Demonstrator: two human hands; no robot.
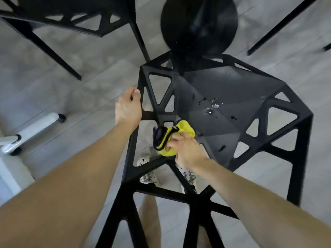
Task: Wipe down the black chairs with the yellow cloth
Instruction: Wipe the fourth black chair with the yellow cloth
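Mid-wipe on nearest black chair [232, 83]: R hand [186, 151] fingers curled round bunched yellow cloth [185, 128] where seat meets backrest; L hand [128, 108] grips side frame, steadying. Next, prob: sweep cloth over droplets [213, 106] on seat

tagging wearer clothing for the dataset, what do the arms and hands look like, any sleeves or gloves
The left hand and right hand are ungloved, with no ring, watch or bracelet showing. No sleeve is in view; both arms are bare to the picture's edge.
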